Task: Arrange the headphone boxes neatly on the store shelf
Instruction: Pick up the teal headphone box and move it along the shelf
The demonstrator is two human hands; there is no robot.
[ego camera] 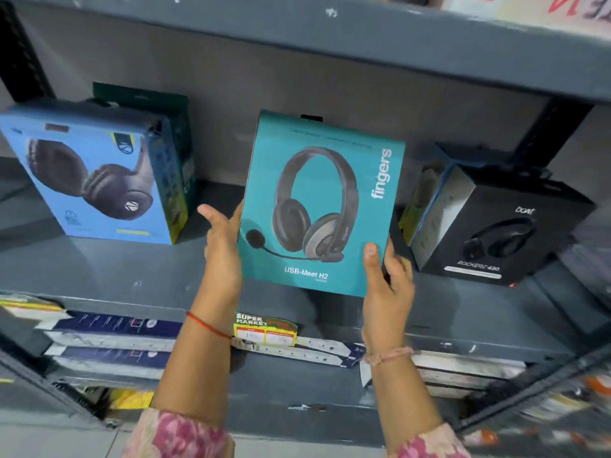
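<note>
Hands (386,276) flanking teal box (322,206)

Two bare forearms rise from the bottom of the frame. Both sleeves (185,438) are pink with a darker pink floral print. A thin red thread (206,325) circles the left wrist, and a pale pink thread (388,355) circles the right.

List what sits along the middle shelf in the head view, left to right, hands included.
blue headphone box → left hand → teal headphone box, held between both hands → right hand → black headphone box, standing skewed at the right end.
</note>
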